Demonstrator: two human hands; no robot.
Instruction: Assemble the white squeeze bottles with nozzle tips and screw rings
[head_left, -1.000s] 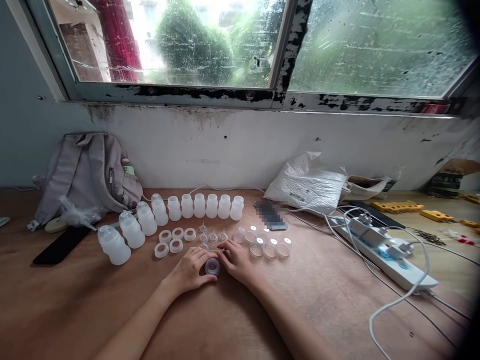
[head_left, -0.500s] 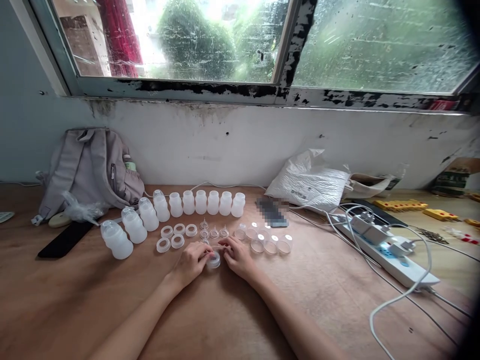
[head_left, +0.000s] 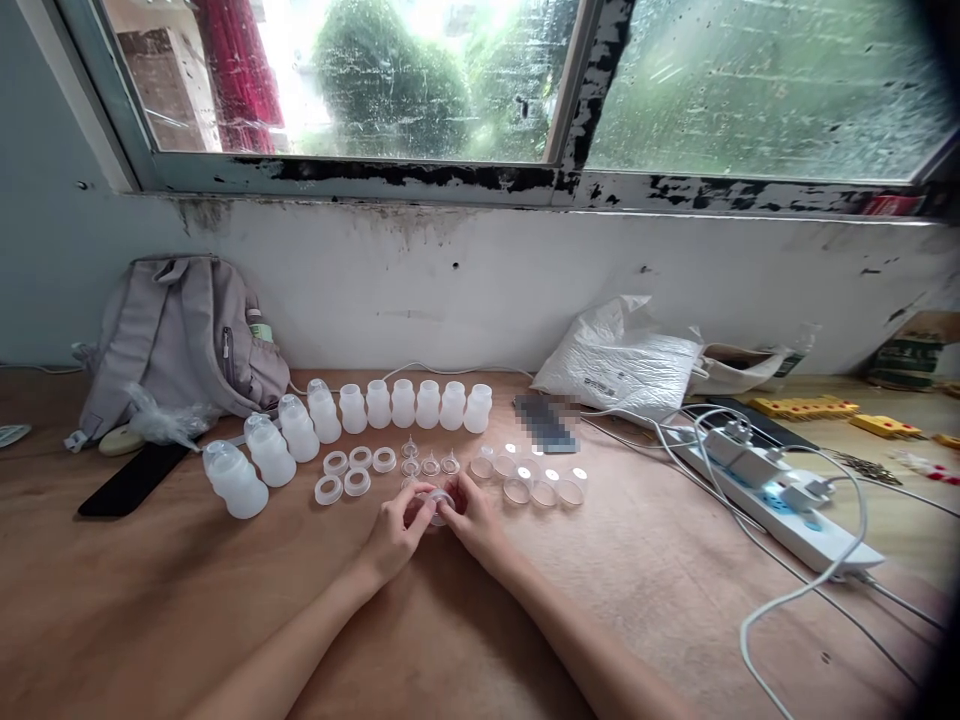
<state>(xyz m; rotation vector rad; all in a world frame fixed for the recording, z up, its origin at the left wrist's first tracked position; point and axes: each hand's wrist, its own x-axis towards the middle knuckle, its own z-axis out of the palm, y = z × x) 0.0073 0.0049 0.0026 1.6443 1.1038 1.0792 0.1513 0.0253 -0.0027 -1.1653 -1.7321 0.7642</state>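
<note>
A translucent bottle collar ring (head_left: 442,513) is held low over the table between both hands. My left hand (head_left: 396,528) pinches its left side with thumb and fingers. On the opposite side, my right hand (head_left: 475,518) has its thumb and fingers closed on the same ring. Whether a nipple sits inside it is hidden by the fingers. Just beyond the hands lie several clear bottle nipples (head_left: 430,466). Several loose collar rings (head_left: 357,491) are grouped to the left, and several clear round caps (head_left: 570,492) to the right.
Baby bottles (head_left: 403,405) stand in a curved row behind the parts; those at the left (head_left: 271,452) have tops on. A backpack (head_left: 180,330) and dark phone (head_left: 131,485) lie left. A silver bag (head_left: 619,360), a blurred-out item (head_left: 546,425) and a cabled power strip (head_left: 772,510) are right.
My right hand has come in to grip the collar ring that my left hand held. The ring has been raised slightly and tilted, moving a little away from me.
</note>
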